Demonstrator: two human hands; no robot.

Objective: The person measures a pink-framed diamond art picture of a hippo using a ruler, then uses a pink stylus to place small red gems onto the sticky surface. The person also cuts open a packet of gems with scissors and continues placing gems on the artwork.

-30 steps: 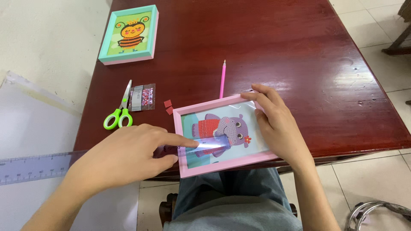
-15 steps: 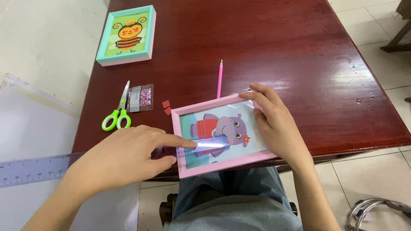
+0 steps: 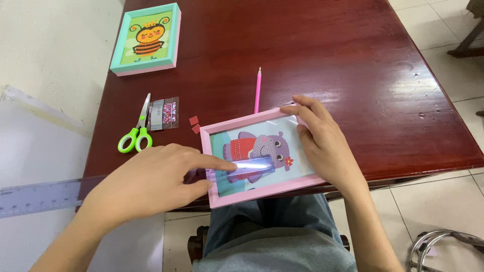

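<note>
A pink-framed picture (image 3: 262, 191) of a purple hippo in a red shirt lies at the near edge of the dark red table (image 3: 312, 60). My left hand (image 3: 151, 184) presses its forefinger on a clear ruler (image 3: 252, 167) that reaches from the left across the picture. My right hand (image 3: 322, 146) holds the frame's right side, fingers curled over its top right corner. A pink pen (image 3: 258, 89) lies just beyond the frame.
Green-handled scissors (image 3: 136, 132), a small packet of beads (image 3: 164, 113) and two red squares (image 3: 194, 124) lie left of the frame. A teal-framed bee picture (image 3: 147, 38) sits at the far left corner. My lap is under the table edge; tiled floor surrounds.
</note>
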